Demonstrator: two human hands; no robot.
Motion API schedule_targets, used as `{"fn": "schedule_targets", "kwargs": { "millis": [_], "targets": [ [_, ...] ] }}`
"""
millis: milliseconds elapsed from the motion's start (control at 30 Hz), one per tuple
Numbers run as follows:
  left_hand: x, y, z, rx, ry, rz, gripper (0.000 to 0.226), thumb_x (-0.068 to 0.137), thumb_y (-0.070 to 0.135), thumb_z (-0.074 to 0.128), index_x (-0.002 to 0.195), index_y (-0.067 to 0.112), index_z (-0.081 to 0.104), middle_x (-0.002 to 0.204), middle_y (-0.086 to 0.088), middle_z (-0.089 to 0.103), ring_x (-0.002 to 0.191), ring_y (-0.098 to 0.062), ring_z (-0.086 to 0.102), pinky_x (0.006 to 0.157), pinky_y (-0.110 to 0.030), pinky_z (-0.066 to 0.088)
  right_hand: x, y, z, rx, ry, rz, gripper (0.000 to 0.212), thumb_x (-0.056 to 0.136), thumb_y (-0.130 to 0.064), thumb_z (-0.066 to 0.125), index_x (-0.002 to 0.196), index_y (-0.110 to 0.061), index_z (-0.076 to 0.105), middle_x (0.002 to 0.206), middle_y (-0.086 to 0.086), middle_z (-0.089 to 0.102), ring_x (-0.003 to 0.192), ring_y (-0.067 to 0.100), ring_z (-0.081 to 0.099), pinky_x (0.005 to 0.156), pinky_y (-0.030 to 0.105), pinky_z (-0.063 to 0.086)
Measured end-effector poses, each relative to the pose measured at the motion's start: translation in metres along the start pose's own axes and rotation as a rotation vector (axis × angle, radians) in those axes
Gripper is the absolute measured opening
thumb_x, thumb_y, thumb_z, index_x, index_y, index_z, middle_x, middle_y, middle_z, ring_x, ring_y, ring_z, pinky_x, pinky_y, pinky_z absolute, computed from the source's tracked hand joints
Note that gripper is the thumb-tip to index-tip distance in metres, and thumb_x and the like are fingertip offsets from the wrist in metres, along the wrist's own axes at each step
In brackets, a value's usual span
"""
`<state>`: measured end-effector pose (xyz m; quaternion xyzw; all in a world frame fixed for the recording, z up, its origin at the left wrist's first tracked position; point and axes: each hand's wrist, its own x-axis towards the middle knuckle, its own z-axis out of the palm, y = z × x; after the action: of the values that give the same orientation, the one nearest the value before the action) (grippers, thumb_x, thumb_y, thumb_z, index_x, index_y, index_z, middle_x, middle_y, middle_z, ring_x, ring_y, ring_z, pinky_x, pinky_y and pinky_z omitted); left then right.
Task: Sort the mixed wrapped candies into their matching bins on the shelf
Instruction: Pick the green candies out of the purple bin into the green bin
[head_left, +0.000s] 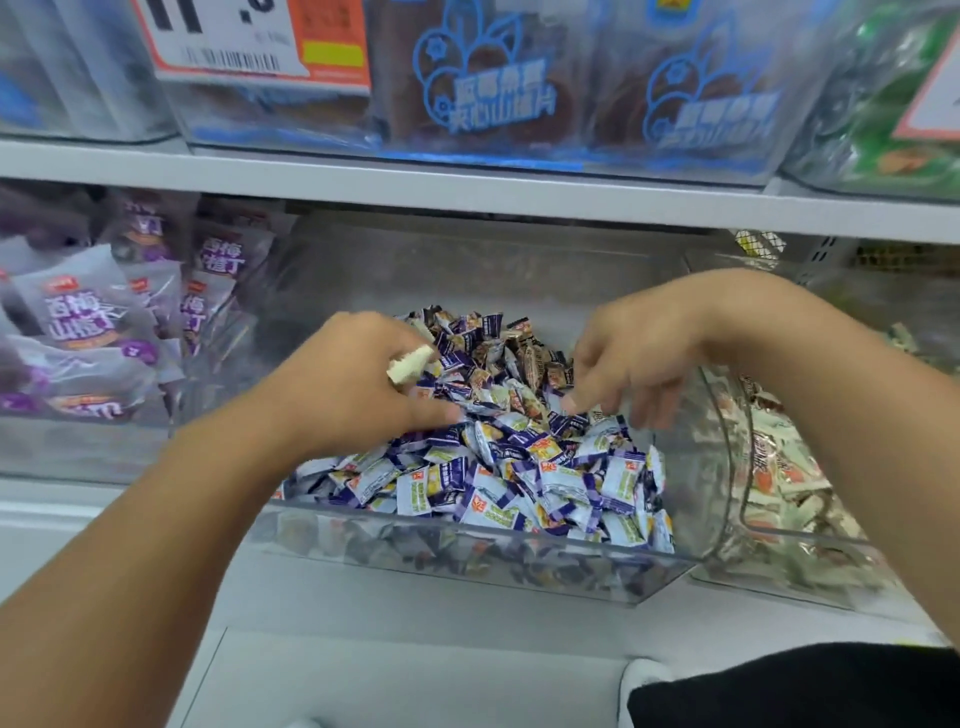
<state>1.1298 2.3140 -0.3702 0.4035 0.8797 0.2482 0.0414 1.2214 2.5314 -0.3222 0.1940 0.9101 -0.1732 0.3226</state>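
Shelf (467, 192) ahead, clear bin (467, 561) heaped with purple candies (519, 467). Brown strays (535, 358) lie at the far end, just left of my right hand (639, 353), whose fingers hang loose, holding nothing. Left hand (363, 379) pinches a cream candy (410, 364), its long axis tilted up to the right.

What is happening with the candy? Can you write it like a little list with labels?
place: store shelf with clear bins
middle bin: heaped with purple-and-white wrapped candies, some brown ones at the back
left hand: over the pile, holding a cream-coloured candy in its fingers
right hand: fingers curled down, reaching into the pile, nothing clearly held
right bin: white-and-orange wrapped candies
left bin: purple snack packets
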Motion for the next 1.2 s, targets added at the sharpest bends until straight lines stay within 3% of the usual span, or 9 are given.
{"fn": "schedule_targets", "kwargs": {
  "millis": [133, 300, 467, 667, 800, 933, 1000, 1100, 1200],
  "targets": [
    [0.001, 0.011, 0.019, 0.043, -0.3, 0.139, 0.044, 0.071, 0.055, 0.079, 0.059, 0.026, 0.05, 0.117, 0.005, 0.07, 0.108, -0.016, 0.065, 0.086, -0.039, 0.051, -0.007, -0.012, 0.025, -0.096, -0.08, 0.017, 0.04, 0.101, -0.048, 0.048, 0.091, -0.009, 0.048, 0.088, -0.001, 0.043, 0.072, 0.029, 0.061, 0.067, 0.039, 0.06],
    [0.008, 0.007, 0.018, 0.26, -0.3, 0.072, 0.034, 0.074, 0.05, 0.079, 0.081, 0.018, 0.069, 0.085, -0.005, 0.072, 0.081, -0.023, 0.064, 0.074, -0.038, 0.053, 0.001, -0.013, 0.035, 0.062, -0.092, 0.028, 0.039, 0.099, -0.036, 0.056, 0.127, -0.009, 0.048, 0.134, 0.005, 0.039, 0.109, 0.032, 0.053, 0.07, 0.049, 0.062],
    [0.004, -0.002, 0.001, 0.292, -0.295, 0.0, 0.031, 0.071, 0.041, 0.084, 0.07, 0.015, 0.068, 0.062, 0.001, 0.065, 0.064, -0.017, 0.06, 0.061, -0.03, 0.047, 0.001, -0.011, 0.023, 0.122, -0.023, -0.047, 0.039, 0.097, -0.037, 0.061, 0.128, -0.014, 0.058, 0.117, 0.013, 0.057, 0.103, 0.029, 0.06, 0.061, 0.046, 0.063],
    [0.005, -0.014, -0.014, -0.061, 0.151, -0.175, 0.058, 0.077, 0.054, 0.074, 0.054, 0.009, 0.045, 0.045, -0.001, 0.044, 0.045, -0.017, 0.036, 0.049, -0.027, 0.029, 0.037, -0.013, 0.004, -0.094, 0.263, -0.068, 0.029, 0.097, -0.018, 0.064, 0.121, -0.003, 0.065, 0.109, 0.012, 0.066, 0.078, 0.029, 0.074, 0.066, 0.042, 0.063],
    [0.015, -0.018, -0.005, -0.071, 0.337, -0.21, 0.055, 0.091, 0.048, 0.061, 0.062, 0.004, 0.045, 0.052, -0.007, 0.044, 0.051, -0.021, 0.037, 0.052, -0.03, 0.029, 0.06, -0.021, 0.019, -0.071, 0.205, -0.058, 0.041, 0.093, -0.014, 0.068, 0.129, 0.001, 0.057, 0.105, 0.016, 0.069, 0.074, 0.024, 0.072, 0.069, 0.041, 0.063],
    [0.019, -0.008, 0.009, -0.065, 0.152, -0.083, 0.018, 0.091, 0.033, 0.068, 0.078, 0.02, 0.068, 0.064, 0.006, 0.063, 0.051, -0.008, 0.056, 0.049, -0.023, 0.044, 0.062, -0.019, 0.015, 0.046, 0.194, -0.085, 0.032, 0.093, -0.009, 0.067, 0.121, 0.005, 0.063, 0.099, 0.019, 0.072, 0.075, 0.025, 0.073, 0.075, 0.041, 0.062],
    [0.022, 0.002, 0.016, -0.02, 0.037, 0.01, 0.004, 0.089, 0.032, 0.071, 0.09, 0.029, 0.071, 0.082, 0.009, 0.069, 0.07, -0.008, 0.064, 0.065, -0.025, 0.052, 0.057, -0.015, 0.008, 0.072, 0.253, -0.112, 0.023, 0.094, -0.011, 0.065, 0.113, 0.002, 0.068, 0.097, 0.015, 0.074, 0.085, 0.028, 0.074, 0.082, 0.041, 0.061],
    [0.032, 0.009, 0.026, 0.09, -0.11, 0.0, 0.025, 0.086, 0.037, 0.073, 0.111, 0.034, 0.07, 0.117, 0.007, 0.067, 0.105, -0.015, 0.061, 0.09, -0.03, 0.048, 0.051, -0.005, 0.0, 0.152, 0.462, -0.123, 0.017, 0.091, -0.012, 0.066, 0.105, -0.007, 0.073, 0.094, 0.011, 0.075, 0.079, 0.022, 0.072, 0.079, 0.038, 0.061],
    [0.042, 0.012, 0.033, 0.157, -0.147, -0.042, 0.026, 0.083, 0.035, 0.077, 0.109, 0.032, 0.073, 0.114, 0.006, 0.071, 0.103, -0.017, 0.063, 0.091, -0.031, 0.049, 0.046, -0.001, 0.003, 0.382, 0.539, -0.143, 0.013, 0.092, -0.015, 0.064, 0.099, -0.012, 0.075, 0.091, 0.004, 0.07, 0.082, 0.022, 0.072, 0.073, 0.038, 0.063]
  ]
}}
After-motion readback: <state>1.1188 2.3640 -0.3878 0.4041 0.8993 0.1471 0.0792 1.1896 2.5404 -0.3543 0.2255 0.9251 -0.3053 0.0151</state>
